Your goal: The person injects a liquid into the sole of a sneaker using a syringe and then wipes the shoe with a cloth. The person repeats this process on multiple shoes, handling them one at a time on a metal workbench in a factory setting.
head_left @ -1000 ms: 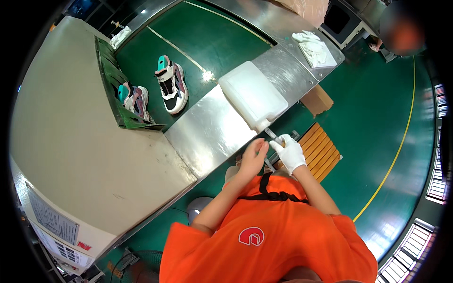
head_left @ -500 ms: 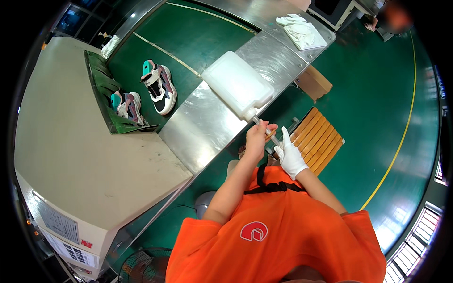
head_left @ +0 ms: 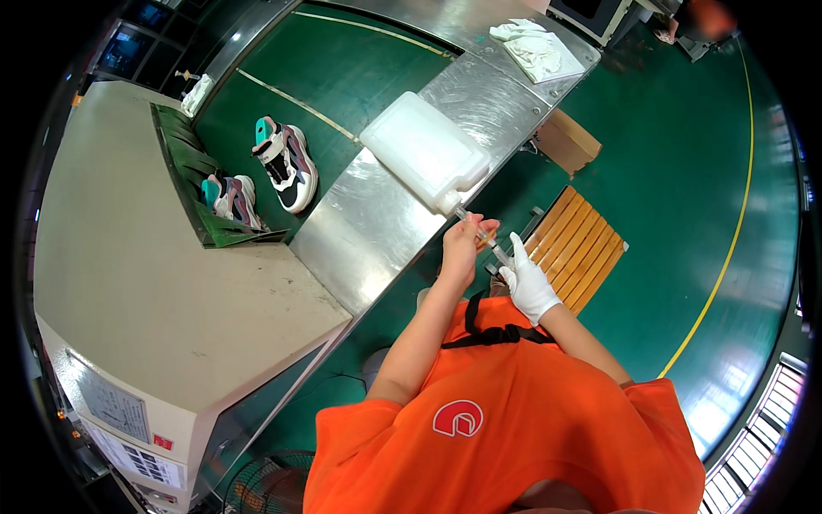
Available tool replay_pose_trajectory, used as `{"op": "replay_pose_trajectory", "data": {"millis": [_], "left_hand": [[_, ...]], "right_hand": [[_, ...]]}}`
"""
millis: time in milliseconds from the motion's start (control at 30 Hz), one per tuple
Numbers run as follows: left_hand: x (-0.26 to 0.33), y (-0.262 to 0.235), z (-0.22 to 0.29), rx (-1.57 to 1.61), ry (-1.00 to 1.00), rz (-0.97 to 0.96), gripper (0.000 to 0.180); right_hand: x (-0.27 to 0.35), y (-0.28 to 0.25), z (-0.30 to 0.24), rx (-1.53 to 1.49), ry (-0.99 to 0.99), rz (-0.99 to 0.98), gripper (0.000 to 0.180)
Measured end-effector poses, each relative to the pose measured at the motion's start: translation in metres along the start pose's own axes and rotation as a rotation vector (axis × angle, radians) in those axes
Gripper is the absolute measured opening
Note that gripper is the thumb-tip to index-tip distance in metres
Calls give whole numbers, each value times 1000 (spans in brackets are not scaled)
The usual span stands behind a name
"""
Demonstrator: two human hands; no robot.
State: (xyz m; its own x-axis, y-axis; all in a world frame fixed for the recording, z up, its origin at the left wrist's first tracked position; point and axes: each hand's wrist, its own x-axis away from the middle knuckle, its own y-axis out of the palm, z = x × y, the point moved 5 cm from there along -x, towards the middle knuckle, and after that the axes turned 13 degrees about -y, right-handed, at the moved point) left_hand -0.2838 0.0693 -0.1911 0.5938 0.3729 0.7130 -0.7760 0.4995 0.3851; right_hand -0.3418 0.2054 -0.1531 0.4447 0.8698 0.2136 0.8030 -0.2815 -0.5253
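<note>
A translucent white plastic jug (head_left: 425, 150) lies on its side on the steel bench ledge (head_left: 342, 218), its neck pointing toward me. At its mouth sits the front end of a clear tube that looks like a syringe (head_left: 501, 254). My bare left hand (head_left: 463, 244) is closed around the tube just below the jug's neck. Closer to me, my white-gloved right hand (head_left: 530, 287) grips the tube's rear end, thumb pointing up along it. An amber band shows on the tube by my left fingers; its finer details are too small to make out.
On the green conveyor belt (head_left: 342, 68) stands a multicoloured sneaker (head_left: 288, 167); another sneaker (head_left: 233, 199) is at the beige machine's (head_left: 171, 257) curtained opening. White cloths (head_left: 535, 50) lie at the far right. A slatted wooden stool (head_left: 575, 248) and cardboard box (head_left: 567, 141) are below the bench.
The view has shifted slightly. Both hands keep their hold on the syringe at the jug's mouth, with little other visible movement.
</note>
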Motion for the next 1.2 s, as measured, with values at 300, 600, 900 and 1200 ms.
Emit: {"op": "replay_pose_trajectory", "data": {"millis": [300, 600, 900, 1200], "left_hand": [[0, -5, 3, -58, -24, -40, 40], [74, 1, 114, -1749, 1003, 524, 81], [30, -15, 88, -1802, 1201, 408, 79], [47, -3, 96, -1642, 1584, 330, 65]], "right_hand": [[-2, 1, 1, 62, 11, -53, 68], [-40, 1, -25, -318, 25, -29, 72], [-32, -2, -42, -1023, 443, -360, 24], [-5, -38, -85, -1034, 355, -430, 32]]}}
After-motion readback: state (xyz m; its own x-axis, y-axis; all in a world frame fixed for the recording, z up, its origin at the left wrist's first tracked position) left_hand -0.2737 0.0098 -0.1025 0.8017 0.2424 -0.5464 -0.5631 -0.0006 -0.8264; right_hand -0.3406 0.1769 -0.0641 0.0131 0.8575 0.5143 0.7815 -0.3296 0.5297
